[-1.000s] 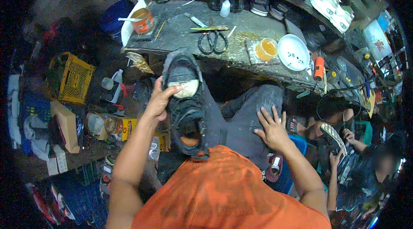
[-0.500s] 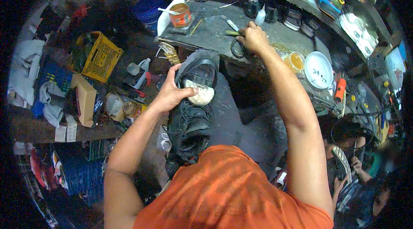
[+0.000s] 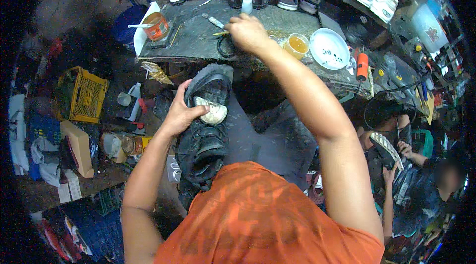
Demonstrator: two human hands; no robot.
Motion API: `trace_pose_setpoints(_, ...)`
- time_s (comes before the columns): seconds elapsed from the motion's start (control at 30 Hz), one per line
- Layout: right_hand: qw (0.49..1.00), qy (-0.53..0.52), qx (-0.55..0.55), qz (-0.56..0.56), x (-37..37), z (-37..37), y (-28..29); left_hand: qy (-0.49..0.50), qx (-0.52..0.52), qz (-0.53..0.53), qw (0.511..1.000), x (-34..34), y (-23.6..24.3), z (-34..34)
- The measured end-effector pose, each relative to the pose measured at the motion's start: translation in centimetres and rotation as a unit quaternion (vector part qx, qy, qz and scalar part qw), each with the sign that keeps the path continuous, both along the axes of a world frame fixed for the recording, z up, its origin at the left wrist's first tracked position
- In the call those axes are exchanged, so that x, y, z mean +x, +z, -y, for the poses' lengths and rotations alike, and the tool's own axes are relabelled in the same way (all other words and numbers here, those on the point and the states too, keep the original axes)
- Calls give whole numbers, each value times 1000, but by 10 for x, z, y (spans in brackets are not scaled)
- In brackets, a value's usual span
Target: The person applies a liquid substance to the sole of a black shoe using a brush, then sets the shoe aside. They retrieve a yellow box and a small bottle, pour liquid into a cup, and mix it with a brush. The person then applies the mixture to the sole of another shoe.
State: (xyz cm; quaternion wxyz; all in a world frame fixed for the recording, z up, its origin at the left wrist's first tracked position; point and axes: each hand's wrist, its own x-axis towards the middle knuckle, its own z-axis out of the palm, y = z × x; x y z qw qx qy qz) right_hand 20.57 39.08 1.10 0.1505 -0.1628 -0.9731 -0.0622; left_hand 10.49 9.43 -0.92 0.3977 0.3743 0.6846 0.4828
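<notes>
My left hand (image 3: pixel 181 114) is closed on a black shoe piece (image 3: pixel 206 85) with a dark grey edge, held over my lap. My left thumb presses a whitish pad (image 3: pixel 214 111) on it. Just below lies a black lace-up shoe (image 3: pixel 203 150), partly against my shirt. My right hand (image 3: pixel 246 33) reaches to the workbench with fingers curled; what they hold, if anything, is hidden. Beside those fingers are a black loop (image 3: pixel 224 48) and a white-handled tool (image 3: pixel 213 21). A thin yellowish tip (image 3: pixel 218 33) sticks out by the fingertips.
On the bench (image 3: pixel 193 40) stand an orange-labelled glue jar (image 3: pixel 157 28), a white squeeze bottle (image 3: pixel 247 3), a tub of amber liquid (image 3: pixel 297 44) and a white bowl (image 3: pixel 328 49). An orange tool (image 3: pixel 362 67) lies farther right. At lower right a co-worker holds a shoe (image 3: pixel 386 149).
The whole view has shifted, so the bench now appears farther left. My right hand stays by the loop with its fingers more curled. My left hand keeps its hold.
</notes>
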Motion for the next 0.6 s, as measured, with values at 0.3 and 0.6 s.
trace_pose_setpoints(0.3,994,5,-102,-38,-3,-19,15,0,-14,-21,1000,-15,-16,3)
trace_pose_setpoints(0.6,486,17,-713,-504,150,38,55,-26,-28,49,998,-16,-35,-11)
